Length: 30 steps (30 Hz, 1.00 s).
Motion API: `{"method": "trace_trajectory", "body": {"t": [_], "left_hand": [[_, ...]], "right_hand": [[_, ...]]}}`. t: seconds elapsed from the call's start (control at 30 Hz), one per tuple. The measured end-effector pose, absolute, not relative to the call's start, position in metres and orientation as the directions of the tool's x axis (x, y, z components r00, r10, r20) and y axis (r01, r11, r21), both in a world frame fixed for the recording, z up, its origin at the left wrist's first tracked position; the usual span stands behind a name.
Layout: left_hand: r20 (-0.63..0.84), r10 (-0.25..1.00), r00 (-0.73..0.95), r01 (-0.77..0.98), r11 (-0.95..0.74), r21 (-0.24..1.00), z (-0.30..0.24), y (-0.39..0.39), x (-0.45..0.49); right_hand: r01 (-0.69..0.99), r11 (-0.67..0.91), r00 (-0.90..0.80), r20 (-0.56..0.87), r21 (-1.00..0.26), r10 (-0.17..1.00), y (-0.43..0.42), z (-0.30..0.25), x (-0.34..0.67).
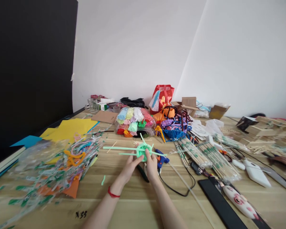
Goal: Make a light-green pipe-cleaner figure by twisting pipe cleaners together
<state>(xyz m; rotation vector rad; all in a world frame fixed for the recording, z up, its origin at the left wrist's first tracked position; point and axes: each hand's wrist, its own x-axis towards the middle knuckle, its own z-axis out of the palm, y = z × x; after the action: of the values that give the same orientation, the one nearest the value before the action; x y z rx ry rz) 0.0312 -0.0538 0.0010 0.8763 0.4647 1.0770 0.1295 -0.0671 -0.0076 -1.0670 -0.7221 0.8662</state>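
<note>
A round woven piece of mint-green pipe cleaners [143, 149] is held up over the middle of the table, loose stem ends sticking out to the left, right and top. My left hand [131, 162] grips its left side, thumb across the front. On its right side my right hand [150, 160] pinches it, fingers partly hidden behind the weave. Just beyond my right hand lies a blue glue gun [162, 158] with a black cord. Below the hands is a black-handled tool [142, 173], its working end hidden. A short green pipe cleaner scrap [103, 180] lies to the left.
Packed pipe cleaners [133, 121] in plastic stand at the back, beside a tangled coloured pile [175, 125]. Plastic wrappers [54, 168] spread over the left. Bundled wooden sticks [214, 159], a black slab-like object [220, 203] and a white power bank-like box [256, 173] occupy the right.
</note>
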Motion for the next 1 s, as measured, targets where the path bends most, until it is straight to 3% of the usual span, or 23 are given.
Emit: {"method": "trace_trajectory", "body": {"t": [0.17,0.33,0.43,0.63,0.83,1.0], "left_hand": [[-0.031,0.861,0.508,-0.326,0.226,0.918,-0.001,-0.035,0.006],[0.022,0.978,0.206,-0.021,-0.018,1.0,-0.006,-0.013,-0.025],[0.088,0.982,0.166,0.118,-0.108,0.987,-0.002,-0.013,-0.028],[0.162,0.87,0.465,-0.133,-0.112,0.985,0.008,-0.026,-0.013],[0.209,0.893,0.398,-0.077,-0.195,0.978,0.003,-0.027,-0.005],[0.208,0.925,0.319,-0.087,-0.189,0.978,-0.002,-0.024,-0.003]], "right_hand": [[-0.202,0.242,0.552,0.094,-0.949,0.829,-0.066,-0.003,0.139],[-0.037,0.212,0.616,0.145,-0.977,0.774,-0.067,0.001,0.144],[-0.004,0.201,0.58,0.162,-0.98,0.798,-0.067,0.0,0.143],[0.13,0.126,0.517,0.176,-0.983,0.838,-0.067,-0.005,0.139],[0.179,0.104,0.472,0.179,-0.978,0.863,-0.069,-0.009,0.139],[0.027,0.108,0.33,0.11,-0.994,0.938,-0.07,-0.009,0.137]]}}
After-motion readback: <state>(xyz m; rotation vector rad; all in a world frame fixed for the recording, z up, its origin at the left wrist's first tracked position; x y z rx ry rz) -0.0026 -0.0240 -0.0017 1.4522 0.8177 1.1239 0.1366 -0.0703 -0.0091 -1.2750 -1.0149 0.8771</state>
